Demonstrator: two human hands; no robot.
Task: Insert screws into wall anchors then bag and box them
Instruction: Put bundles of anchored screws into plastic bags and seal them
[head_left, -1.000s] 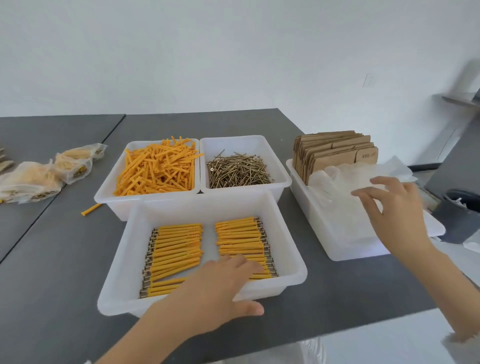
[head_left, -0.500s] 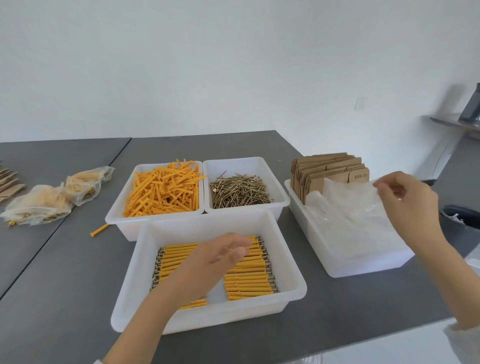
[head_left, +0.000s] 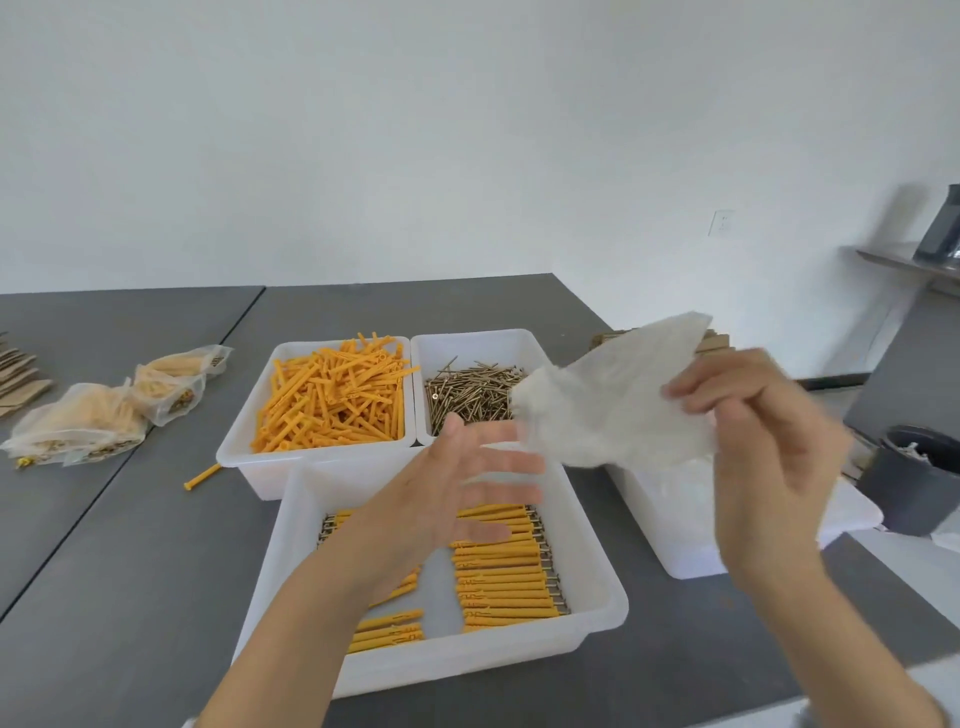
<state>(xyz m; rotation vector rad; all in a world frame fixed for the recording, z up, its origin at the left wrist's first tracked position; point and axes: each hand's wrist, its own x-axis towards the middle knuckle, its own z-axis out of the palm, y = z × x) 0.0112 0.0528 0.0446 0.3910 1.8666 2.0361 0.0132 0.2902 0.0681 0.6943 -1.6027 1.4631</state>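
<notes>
Bagging step: right hand (head_left: 753, 415) pinching empty bag (head_left: 613, 400), left hand (head_left: 467, 478) fingers spread, empty; next, open bag mouth.

Your right hand (head_left: 748, 447) pinches a thin, cloudy plastic bag (head_left: 613, 400), crinkled. Left of it, the bins (head_left: 260, 457) are smooth translucent white plastic on a matt grey table (head_left: 130, 571); the screws (head_left: 472, 395) look like dull brassy metal.

A clear plastic bag (head_left: 613, 400) has been lifted out of the right-hand bin (head_left: 680, 540) and is now held up over the screw bin, pinched by the right hand (head_left: 753, 431). The left hand (head_left: 467, 493) has been raised from the assembled anchors (head_left: 498, 571), fingers spread, blurred, just beside the bag's lower edge.
</notes>
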